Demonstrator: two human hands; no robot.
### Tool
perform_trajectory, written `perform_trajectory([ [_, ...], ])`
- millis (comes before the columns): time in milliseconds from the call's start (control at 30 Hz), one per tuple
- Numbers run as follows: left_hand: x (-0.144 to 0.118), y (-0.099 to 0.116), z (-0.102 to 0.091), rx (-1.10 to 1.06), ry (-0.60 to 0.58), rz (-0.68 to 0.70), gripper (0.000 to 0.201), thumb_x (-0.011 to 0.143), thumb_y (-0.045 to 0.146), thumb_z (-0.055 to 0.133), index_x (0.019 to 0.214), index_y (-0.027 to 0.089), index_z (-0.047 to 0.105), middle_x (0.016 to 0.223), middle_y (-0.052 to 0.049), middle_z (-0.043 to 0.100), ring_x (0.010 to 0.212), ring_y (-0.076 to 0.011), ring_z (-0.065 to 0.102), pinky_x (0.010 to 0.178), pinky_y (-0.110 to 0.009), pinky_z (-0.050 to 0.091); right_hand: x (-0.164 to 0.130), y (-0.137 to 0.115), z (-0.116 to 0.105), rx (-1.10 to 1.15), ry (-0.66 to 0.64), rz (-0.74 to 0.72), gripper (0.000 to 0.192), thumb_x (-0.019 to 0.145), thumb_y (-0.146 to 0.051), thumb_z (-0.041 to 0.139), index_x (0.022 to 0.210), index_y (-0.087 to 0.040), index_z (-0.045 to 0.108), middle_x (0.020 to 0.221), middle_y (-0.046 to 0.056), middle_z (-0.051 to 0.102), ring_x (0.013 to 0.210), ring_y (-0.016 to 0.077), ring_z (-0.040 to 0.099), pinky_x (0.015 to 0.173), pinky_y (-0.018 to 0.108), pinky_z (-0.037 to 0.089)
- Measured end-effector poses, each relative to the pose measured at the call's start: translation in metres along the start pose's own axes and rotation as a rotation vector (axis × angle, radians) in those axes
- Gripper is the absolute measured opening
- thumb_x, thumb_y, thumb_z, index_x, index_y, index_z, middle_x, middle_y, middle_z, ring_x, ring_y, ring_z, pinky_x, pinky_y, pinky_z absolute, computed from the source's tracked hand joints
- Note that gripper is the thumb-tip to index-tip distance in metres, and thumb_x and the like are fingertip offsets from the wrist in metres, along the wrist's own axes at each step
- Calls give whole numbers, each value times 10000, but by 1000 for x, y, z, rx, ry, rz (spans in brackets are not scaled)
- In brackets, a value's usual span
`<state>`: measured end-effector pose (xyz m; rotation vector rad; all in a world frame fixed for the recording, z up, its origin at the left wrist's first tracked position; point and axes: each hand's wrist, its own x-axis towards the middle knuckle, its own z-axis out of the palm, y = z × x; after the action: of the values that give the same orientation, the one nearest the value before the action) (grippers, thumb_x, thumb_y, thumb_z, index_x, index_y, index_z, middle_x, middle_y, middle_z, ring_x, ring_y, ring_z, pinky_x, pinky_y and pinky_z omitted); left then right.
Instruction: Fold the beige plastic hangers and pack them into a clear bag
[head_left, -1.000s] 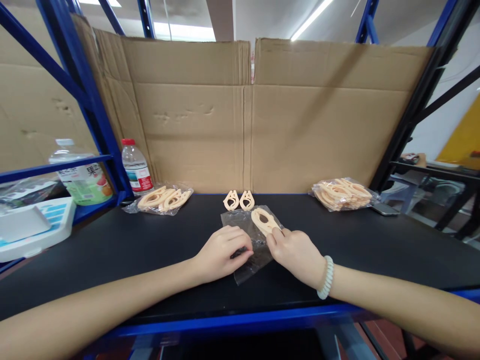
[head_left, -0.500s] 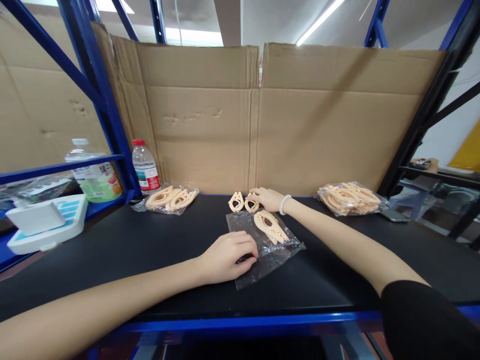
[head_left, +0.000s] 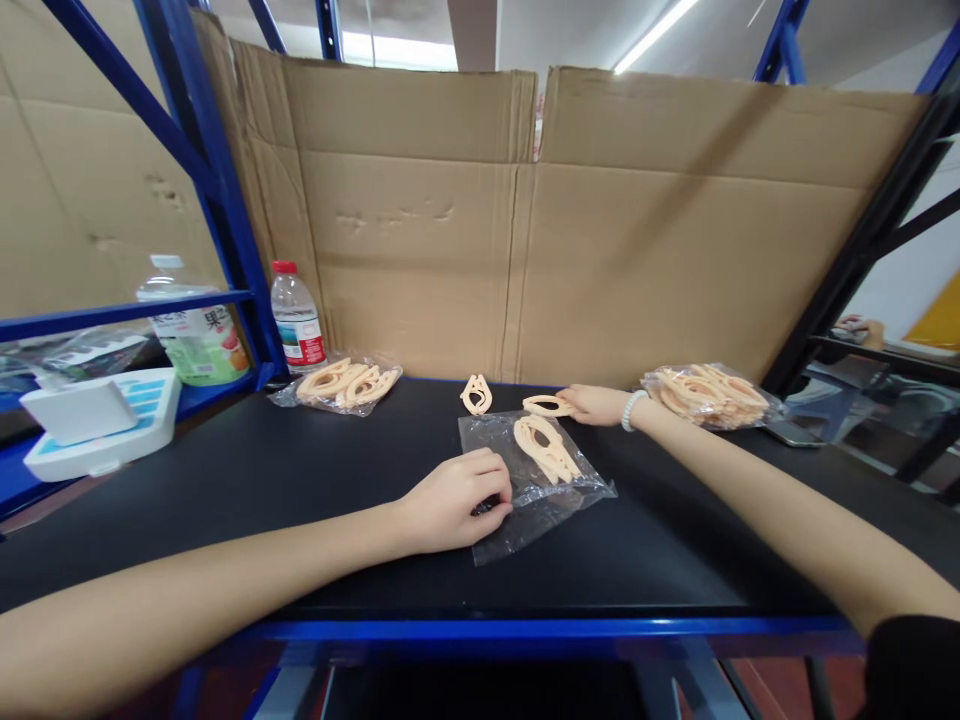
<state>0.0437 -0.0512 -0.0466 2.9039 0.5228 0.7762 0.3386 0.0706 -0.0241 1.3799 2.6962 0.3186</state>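
My right hand [head_left: 595, 405], with a white bead bracelet at the wrist, reaches to the back of the table. Its fingertips are closed on one end of a beige teardrop-shaped piece [head_left: 547, 406] with an open middle. A similar beige piece [head_left: 475, 394] lies to its left near the cardboard. In front is a clear plastic bag [head_left: 491, 435] with several beige pieces [head_left: 546, 450] in or on it; I cannot tell which. My left hand [head_left: 461, 500] is curled at the bag's left edge, fingers closed on the film, the exact grip partly hidden.
Filled clear bags of beige pieces lie at the left [head_left: 349, 385] and right [head_left: 705, 395]. A phone [head_left: 795, 433] is beside the right one. A red-capped water bottle [head_left: 298, 325] stands at back left. A cardboard wall [head_left: 405, 220] closes off the back.
My right hand has moved right along the back of the table, and the beige piece at its fingers has shifted right and turned sideways. My left hand stays at the bag.
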Motion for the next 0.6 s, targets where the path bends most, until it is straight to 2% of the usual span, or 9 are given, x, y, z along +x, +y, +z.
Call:
perform_trajectory([
  [67,0,1,0,6,10,-11,92,842,148,487,786,174,555,821,-47,575,795,-163,540,714,-253,440,-20,2,3,11,27,24,291,898,-139,430,1151,-59,551,983,152,608,852,198,617,808,290,464],
  [200,1,3,-1,0,19,-16,89,818,135,475,762,176,530,786,-42,560,769,-164,522,702,-260,430,-58,0,2,29,137,77,324,936,-117,302,1130,-62,555,1067,176,558,863,210,613,819,326,471],
  [333,2,4,-2,-15,18,-12,83,765,110,477,722,181,476,751,-34,541,737,-164,495,688,-267,418,-95,-15,-17,45,427,110,300,935,-127,309,1090,-128,567,1040,133,556,888,226,605,823,361,484],
  [400,2,4,-2,-20,21,-13,92,753,109,477,706,183,452,740,-32,534,730,-163,488,685,-270,414,-114,-33,-34,52,595,127,271,950,-174,328,1075,-158,568,997,113,572,909,234,601,831,369,488],
  [500,2,4,-3,-30,31,-18,98,766,119,472,701,185,440,735,-32,527,726,-162,487,682,-272,415,-145,-72,-61,77,834,134,196,941,-208,418,1055,-210,577,980,89,609,926,233,602,806,357,497],
  [533,2,4,-3,-30,38,-19,97,774,123,468,704,184,442,737,-33,526,725,-161,486,680,-273,416,-155,-88,-68,84,893,138,176,931,-207,452,1049,-223,582,975,78,620,926,228,604,805,351,497],
  [600,2,4,-3,-26,63,-18,95,789,127,462,713,183,450,746,-37,528,732,-163,486,686,-278,418,-172,-119,-77,84,930,120,165,911,-203,510,1052,-235,589,974,53,633,891,201,615,807,322,496],
])
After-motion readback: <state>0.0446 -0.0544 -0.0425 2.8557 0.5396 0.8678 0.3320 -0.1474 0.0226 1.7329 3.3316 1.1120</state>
